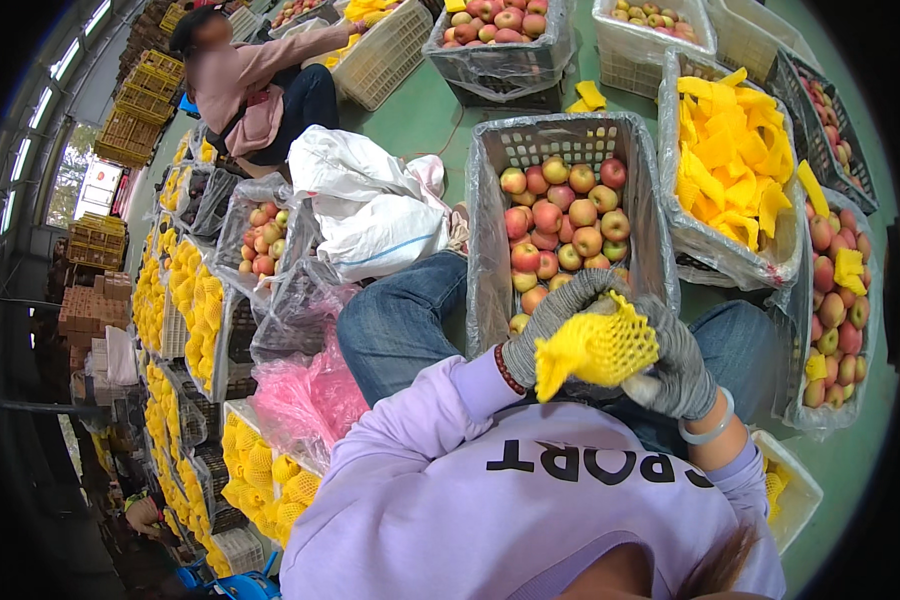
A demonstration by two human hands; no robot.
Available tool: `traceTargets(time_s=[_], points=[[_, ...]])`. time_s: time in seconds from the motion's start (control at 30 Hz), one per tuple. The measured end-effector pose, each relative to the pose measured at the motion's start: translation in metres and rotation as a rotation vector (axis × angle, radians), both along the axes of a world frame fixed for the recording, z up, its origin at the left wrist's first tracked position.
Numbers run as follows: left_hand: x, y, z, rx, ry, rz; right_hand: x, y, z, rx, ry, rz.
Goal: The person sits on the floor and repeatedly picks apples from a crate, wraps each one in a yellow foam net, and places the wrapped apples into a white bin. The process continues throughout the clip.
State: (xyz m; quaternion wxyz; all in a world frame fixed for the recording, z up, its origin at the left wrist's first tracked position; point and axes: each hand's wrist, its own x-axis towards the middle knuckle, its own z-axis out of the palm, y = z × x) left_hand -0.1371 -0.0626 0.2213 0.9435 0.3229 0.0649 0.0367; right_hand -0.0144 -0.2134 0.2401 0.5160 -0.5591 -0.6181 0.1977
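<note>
A yellow foam fruit net (600, 341) is spread between my two grey-gloved hands, close to my chest. My left hand (562, 319) lies behind its upper left side, the fingers partly hidden by the net. At the net's right edge, my right hand (671, 364) has its fingers bent against the mesh. Whether an apple is inside the net cannot be made out. Just beyond both hands stands a plastic-lined crate (487, 225) holding many red and green apples (586, 241). Flat yellow foam nets (735, 150) fill another lined crate (793, 225) to its right.
An apple crate (791, 382) stands at the far right. White sacks (375, 202) and pink plastic film (315, 386) lie left. Crates of yellow-netted fruit (259, 469) line the left side. A co-worker (259, 90) sits at the upper left, reaching into a crate (382, 56).
</note>
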Motion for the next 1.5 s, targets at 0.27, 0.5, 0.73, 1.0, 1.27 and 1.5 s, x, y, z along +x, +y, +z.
traceTargets(time_s=[0.27, 0.5, 0.73, 1.0, 1.27, 1.5], points=[[0.015, 0.007, 0.024, 0.534, 0.059, -0.067, 0.018, -0.003, 0.012, -0.495, 1.331, 0.531], [0.046, 0.007, -0.008, 0.187, 0.064, -0.130, 0.047, -0.012, -0.014, -0.265, 0.569, 0.048], [0.151, 0.080, -0.154, 1.204, 0.494, 0.118, 0.113, -0.005, -0.022, -0.004, -0.124, -0.998], [0.226, 0.077, -0.284, 2.367, 0.371, -0.504, 0.103, 0.019, -0.034, -0.074, 0.774, -0.868], [0.182, 0.095, -0.184, 1.387, 0.438, -0.130, 0.114, 0.035, -0.046, -0.247, 0.266, -0.607], [0.086, 0.058, -0.061, 1.002, 0.296, -0.179, 0.059, 0.046, -0.075, -0.491, -0.313, -0.320]])
